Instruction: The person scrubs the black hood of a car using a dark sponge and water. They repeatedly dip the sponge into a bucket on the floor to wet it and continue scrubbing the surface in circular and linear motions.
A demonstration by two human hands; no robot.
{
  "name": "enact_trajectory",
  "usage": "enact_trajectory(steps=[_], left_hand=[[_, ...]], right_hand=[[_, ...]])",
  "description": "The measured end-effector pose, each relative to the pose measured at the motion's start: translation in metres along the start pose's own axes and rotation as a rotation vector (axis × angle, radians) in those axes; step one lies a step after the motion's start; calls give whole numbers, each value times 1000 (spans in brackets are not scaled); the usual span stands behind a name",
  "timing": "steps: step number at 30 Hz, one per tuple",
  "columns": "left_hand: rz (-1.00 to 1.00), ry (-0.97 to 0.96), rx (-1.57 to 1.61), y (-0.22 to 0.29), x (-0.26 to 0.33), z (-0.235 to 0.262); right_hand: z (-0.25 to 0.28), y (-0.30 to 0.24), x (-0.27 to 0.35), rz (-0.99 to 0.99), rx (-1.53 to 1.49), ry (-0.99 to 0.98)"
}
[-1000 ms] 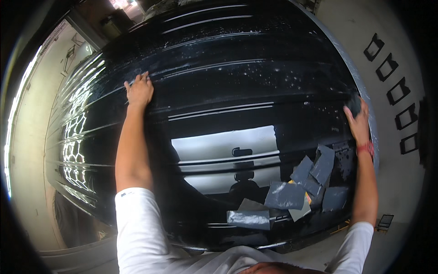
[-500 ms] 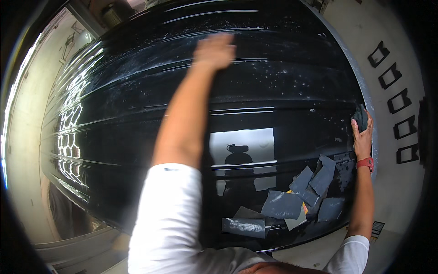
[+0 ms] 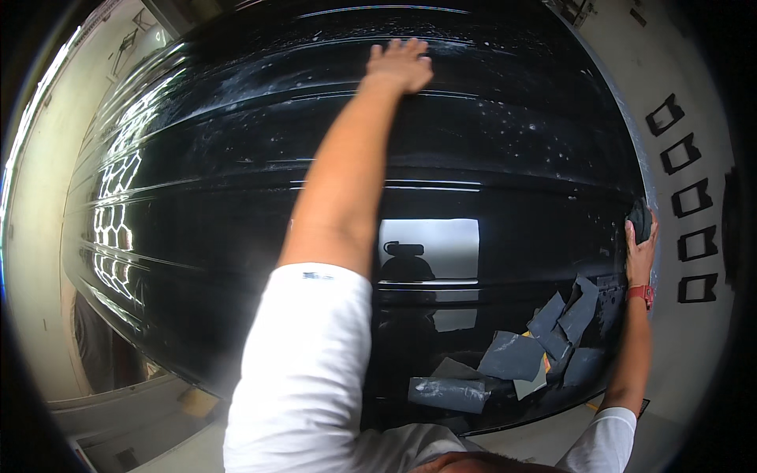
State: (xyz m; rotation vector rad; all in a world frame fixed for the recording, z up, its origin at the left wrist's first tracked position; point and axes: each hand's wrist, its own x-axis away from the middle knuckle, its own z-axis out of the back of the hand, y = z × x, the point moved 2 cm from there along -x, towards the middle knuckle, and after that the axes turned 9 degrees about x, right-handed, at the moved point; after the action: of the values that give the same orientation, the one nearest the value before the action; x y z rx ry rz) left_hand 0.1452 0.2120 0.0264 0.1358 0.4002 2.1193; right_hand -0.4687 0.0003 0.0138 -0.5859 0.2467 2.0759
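A large glossy black car roof (image 3: 512, 229) with ridges fills the middle of the view, marked with whitish streaks and water drops. My left hand (image 3: 402, 66) reaches far across it, palm down with the fingers spread; whatever may lie under the palm is hidden. At the roof's right edge, my right hand (image 3: 639, 251) grips a dark bunched cloth (image 3: 640, 221). Close to me on the near right part of the roof lie several grey sandpaper pieces (image 3: 511, 355), some curled and overlapping.
Several black frame-like outlines (image 3: 692, 199) run in a row on the pale surface to the right. Bright hexagonal light reflections (image 3: 114, 225) show on the roof's left side. A light wall (image 3: 47, 236) stands at the far left.
My left hand has slid a little to the right and farther off, its fingers now sharp instead of blurred. My right hand still holds the cloth at the edge. The view has shifted slightly.
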Motion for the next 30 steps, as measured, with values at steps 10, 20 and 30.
enact_trajectory(steps=[10,20,30], left_hand=[[617,218,-240,-262,59,90],[-126,-8,-57,50,-20,-23],[251,13,-117,-8,-19,-11]], right_hand=[[-1,-28,7,-48,-93,-35],[15,-24,4,-8,-184,-21],[22,-25,9,23,-184,9]])
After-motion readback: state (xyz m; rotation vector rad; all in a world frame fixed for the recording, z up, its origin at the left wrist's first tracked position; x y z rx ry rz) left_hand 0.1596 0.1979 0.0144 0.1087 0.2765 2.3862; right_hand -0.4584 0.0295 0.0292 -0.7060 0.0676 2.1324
